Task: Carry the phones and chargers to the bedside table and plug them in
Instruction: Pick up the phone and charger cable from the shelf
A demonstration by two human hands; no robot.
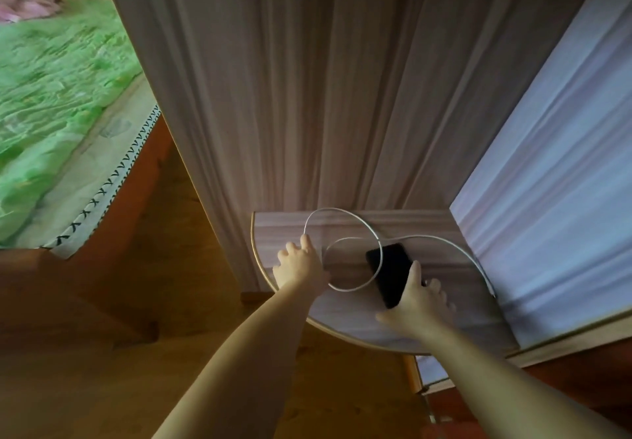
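The black phone (390,271) sits on the rounded worktop (349,315), its near end clamped in the grip of the right hand (419,305), thumb on one edge, fingers on the other. The left hand (299,264) is spread apart, its forefinger touching the white cable (342,211) that loops across the phone.

Home bedroom: bed (51,103) with green bedspread (48,72), curtains (307,79).
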